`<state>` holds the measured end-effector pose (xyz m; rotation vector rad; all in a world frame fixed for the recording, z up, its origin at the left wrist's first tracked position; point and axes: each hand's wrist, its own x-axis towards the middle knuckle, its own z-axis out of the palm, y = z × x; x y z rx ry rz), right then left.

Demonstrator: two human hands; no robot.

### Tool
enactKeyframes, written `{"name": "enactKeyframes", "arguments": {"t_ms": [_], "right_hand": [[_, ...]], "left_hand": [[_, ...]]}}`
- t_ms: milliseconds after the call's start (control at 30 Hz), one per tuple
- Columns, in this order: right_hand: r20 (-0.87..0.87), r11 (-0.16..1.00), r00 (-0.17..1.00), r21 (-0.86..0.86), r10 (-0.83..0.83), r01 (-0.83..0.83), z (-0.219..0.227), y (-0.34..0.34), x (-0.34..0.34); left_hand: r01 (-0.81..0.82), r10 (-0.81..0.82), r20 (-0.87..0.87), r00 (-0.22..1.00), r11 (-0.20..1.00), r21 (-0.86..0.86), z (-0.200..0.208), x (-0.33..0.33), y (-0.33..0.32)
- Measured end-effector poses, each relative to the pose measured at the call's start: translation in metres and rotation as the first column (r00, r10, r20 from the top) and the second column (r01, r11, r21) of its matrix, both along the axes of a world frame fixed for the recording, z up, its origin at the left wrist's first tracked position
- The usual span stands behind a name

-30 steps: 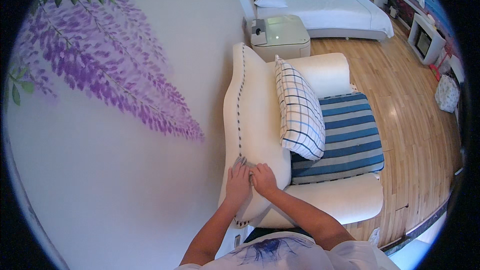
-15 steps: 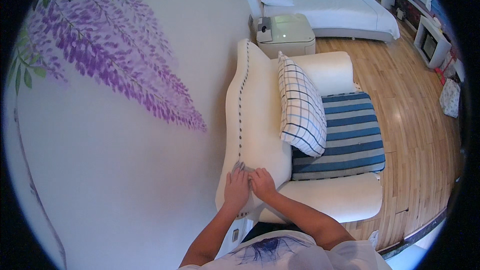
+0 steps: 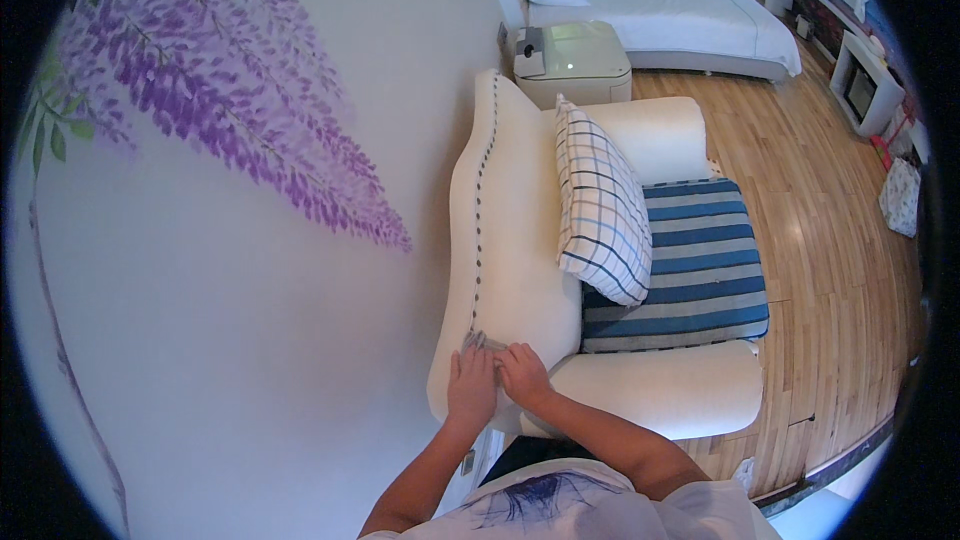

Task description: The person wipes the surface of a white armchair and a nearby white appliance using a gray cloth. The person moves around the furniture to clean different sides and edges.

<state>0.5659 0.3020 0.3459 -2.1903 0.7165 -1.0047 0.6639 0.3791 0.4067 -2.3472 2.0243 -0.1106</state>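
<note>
Both my hands are at the near end of the cream sofa's [image 3: 520, 230] padded back, on a small grey cloth [image 3: 482, 340]. My left hand [image 3: 471, 386] presses down on the cloth with its fingers close together. Beside it, my right hand [image 3: 523, 376] grips the cloth's right side with bent fingers. The cloth is bunched up and mostly covered by my hands. A row of dark studs [image 3: 478, 230] runs along the sofa back, away from the cloth.
A checked pillow [image 3: 603, 205] leans on the sofa back above a blue-and-grey striped seat cushion [image 3: 705, 265]. The near armrest [image 3: 665, 390] is to my right. On the left stands a wall [image 3: 270, 340] painted with purple flowers. Beyond are a bedside cabinet [image 3: 580, 55] and a white bed [image 3: 670, 10].
My hands and the cloth have slid slightly nearer to me along the sofa back. The pillow and cushion keep their places, while the view has tilted a little.
</note>
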Motion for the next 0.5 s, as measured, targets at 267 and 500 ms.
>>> {"name": "enactKeyframes", "arguments": {"t_ms": [267,500], "right_hand": [[0.027,1.000,1.000,0.022,0.017,-0.017,-0.005,0.019,-0.005],[-0.078,0.993,0.996,0.112,0.036,-0.027,-0.021,0.048,-0.018]], "left_hand": [[0.019,-0.020,-0.049,0.999,1.000,-0.025,-0.002,-0.007,0.021],[0.149,-0.159,-0.026,0.987,0.963,-0.223,0.000,-0.015,0.040]]}}
